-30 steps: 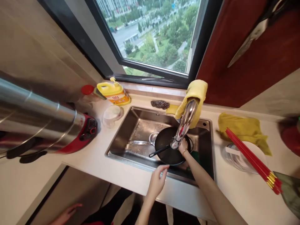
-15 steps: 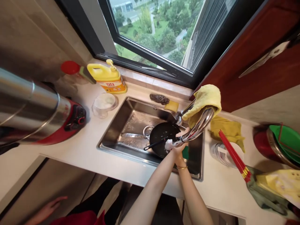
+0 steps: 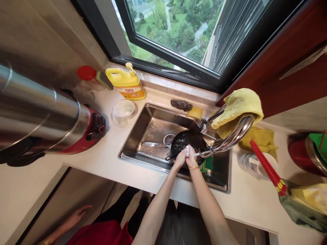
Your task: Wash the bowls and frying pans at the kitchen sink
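Observation:
My left hand (image 3: 181,159) and my right hand (image 3: 191,160) are closed together over a black pan (image 3: 184,139) in the steel sink (image 3: 145,119). A small white patch (image 3: 187,150) shows between my fingers; I cannot tell whether it is a cloth, foam or water. A pale stream runs from the chrome faucet (image 3: 231,139) onto my right hand. The pan's surface is wet, and its short black handle (image 3: 170,157) points left. A flat metal utensil handle (image 3: 154,145) lies left of the pan. Something green (image 3: 208,164) lies to its right.
A yellow cloth (image 3: 240,102) hangs over the faucet. Behind the sink lie a steel scourer (image 3: 181,105) and yellow sponge (image 3: 195,112). A yellow detergent jug (image 3: 129,85) and steel appliance (image 3: 51,115) stand left. Red chopsticks (image 3: 267,165) lie right. Another person's hand (image 3: 83,211) shows lower left.
My hands have moved out from under the faucet and come together in front of it, over the pan. The whole view has shifted, so the sink appears farther right.

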### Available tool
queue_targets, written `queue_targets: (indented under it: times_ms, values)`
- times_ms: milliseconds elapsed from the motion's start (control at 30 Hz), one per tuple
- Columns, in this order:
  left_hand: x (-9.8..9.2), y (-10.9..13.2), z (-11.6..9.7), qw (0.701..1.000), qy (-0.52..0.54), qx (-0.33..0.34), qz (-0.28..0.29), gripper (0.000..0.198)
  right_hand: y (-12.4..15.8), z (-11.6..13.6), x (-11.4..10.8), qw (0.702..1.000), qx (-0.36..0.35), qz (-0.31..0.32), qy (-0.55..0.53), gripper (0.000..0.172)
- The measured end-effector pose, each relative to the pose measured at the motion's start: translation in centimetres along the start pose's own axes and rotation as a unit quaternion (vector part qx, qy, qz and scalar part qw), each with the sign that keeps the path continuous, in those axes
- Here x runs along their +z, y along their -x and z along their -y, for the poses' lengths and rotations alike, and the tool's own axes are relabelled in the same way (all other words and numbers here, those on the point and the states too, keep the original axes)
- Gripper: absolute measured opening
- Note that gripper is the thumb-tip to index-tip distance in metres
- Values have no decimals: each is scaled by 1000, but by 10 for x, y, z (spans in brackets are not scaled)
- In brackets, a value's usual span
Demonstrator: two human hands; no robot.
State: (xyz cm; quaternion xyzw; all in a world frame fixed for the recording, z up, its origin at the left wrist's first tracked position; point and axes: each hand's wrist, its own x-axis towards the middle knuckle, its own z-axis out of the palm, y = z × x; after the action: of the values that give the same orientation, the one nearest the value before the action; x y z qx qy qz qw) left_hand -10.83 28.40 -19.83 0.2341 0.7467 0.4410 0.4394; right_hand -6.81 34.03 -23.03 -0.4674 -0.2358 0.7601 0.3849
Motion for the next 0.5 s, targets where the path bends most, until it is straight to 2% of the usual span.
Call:
queue_targets:
  times_ms: [33, 100, 133, 200, 267, 300, 367, 433, 500]
  values:
    - [-1, 2, -2, 999, -24, 11, 21, 49, -1, 0, -2, 1000, 6, -7, -2, 27]
    - [-12, 8, -7, 985, -167, 6, 31, 47, -1, 0, -9, 1000, 17, -4, -4, 29]
    - [-21, 11, -9, 965, -260, -20, 12, 45, -1, 1, -13, 1000, 22, 0, -6, 31]
    - [-44, 13, -11, 902, -418, -96, -37, 42, 1, 2, -22, 999, 35, 7, -9, 32]
    - [-66, 9, -9, 857, -487, -165, -44, 39, 3, 2, -31, 999, 48, -8, 0, 33]
    - [-75, 5, -7, 849, -493, -186, -31, 36, 4, 2, -36, 998, 56, -27, 10, 34]
    - [-86, -3, -2, 856, -475, -205, 7, 29, 4, -1, -43, 994, 74, -75, 34, 34]
    - [-92, -10, 0, 866, -450, -214, 41, 21, 5, -3, -48, 988, 86, -112, 59, 36]
    - [-93, -14, -1, 881, -411, -221, 81, 16, 5, -6, -51, 985, 69, -127, 99, 38]
